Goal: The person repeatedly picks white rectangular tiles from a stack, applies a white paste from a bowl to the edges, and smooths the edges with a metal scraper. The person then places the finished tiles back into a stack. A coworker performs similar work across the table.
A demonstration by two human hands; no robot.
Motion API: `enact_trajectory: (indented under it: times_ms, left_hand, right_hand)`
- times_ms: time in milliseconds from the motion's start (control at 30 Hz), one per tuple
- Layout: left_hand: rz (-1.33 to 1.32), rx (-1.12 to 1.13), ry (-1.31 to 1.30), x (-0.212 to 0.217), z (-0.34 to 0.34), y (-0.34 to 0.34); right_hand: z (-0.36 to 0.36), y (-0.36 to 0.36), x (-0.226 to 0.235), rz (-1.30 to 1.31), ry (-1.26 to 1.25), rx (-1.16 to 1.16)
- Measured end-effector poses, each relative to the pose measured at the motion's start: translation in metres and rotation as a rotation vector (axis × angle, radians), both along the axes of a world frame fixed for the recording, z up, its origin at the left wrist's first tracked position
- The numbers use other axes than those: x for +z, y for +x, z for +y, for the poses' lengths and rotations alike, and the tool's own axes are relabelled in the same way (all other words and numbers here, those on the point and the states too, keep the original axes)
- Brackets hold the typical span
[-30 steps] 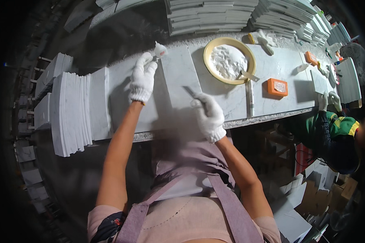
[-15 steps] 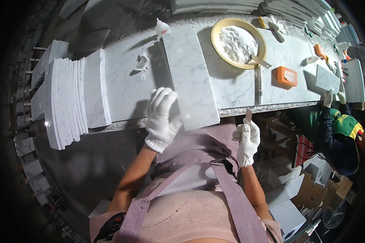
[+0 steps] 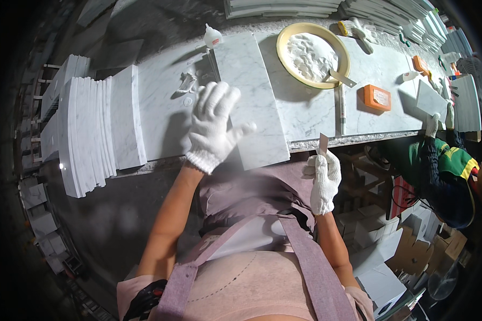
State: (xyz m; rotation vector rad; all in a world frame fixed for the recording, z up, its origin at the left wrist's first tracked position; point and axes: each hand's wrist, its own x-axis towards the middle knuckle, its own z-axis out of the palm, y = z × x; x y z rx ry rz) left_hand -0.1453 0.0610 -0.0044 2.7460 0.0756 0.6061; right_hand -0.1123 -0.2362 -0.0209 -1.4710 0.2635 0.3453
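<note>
In a white knit glove, my left hand (image 3: 214, 120) is spread flat at the left edge of a grey-veined white marble slab (image 3: 254, 101); whether the palm touches it I cannot tell. My right hand (image 3: 325, 182), gloved as well, is closed around a small flat scraper blade (image 3: 323, 143) that points upward, just off the bench's near edge. The marble slab lies on top of others, its near end jutting over that edge. Beyond my left hand are a crumpled white scrap (image 3: 188, 83) and a white squeeze bottle (image 3: 212, 36).
A yellow basin (image 3: 281, 59) of white powder, with a scraper (image 3: 341, 78) on its rim, stands right of the slab. An orange block (image 3: 377, 98) lies farther right. Upright marble tiles (image 3: 85, 128) fill the left end. At far right a co-worker (image 3: 439, 171) handles a tile (image 3: 431, 99).
My left hand has moved up and away from me along the slab's left edge, fingers spreading. My right hand, still with the blade, has shifted slightly up. The co-worker's tile has tilted.
</note>
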Motion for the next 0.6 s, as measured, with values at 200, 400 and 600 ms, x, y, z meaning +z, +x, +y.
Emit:
enact_trajectory:
  times_ms: [200, 400, 600]
  left_hand:
    - [-0.048, -0.092, 0.163, -0.013, -0.009, 0.003]
    - [0.065, -0.078, 0.219, -0.013, 0.009, 0.004]
    - [0.148, -0.097, 0.191, -0.006, 0.021, -0.017]
  right_hand:
    - [0.001, -0.002, -0.005, -0.029, -0.006, 0.015]
    - [-0.005, 0.007, 0.000, -0.033, 0.101, -0.009]
    - [-0.009, 0.015, 0.004, -0.126, 0.113, -0.002]
